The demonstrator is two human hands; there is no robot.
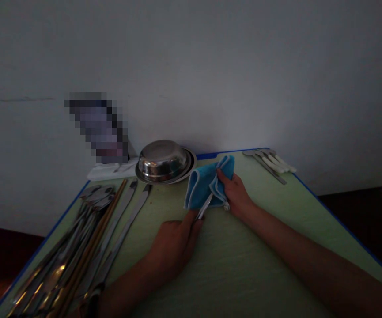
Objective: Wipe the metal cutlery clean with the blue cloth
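My left hand (177, 243) is closed around one end of a shiny metal utensil (206, 206). The utensil's other end runs into a folded blue cloth (200, 183) with pale edging, so its kind is hidden. My right hand (239, 194) grips the cloth from the right, with the thumb on top and the fabric wrapped at the utensil's far end. Both hands are over the middle of the table, just in front of some stacked steel bowls (162, 161).
The green table (237, 265) has a blue edge and meets a wall. Along its left lie many metal spoons (100, 196), wooden chopsticks (109, 216) and two long knives (134, 212). Several white-handled spoons (273, 161) lie at the back right. A blurred upright device (100, 128) leans behind.
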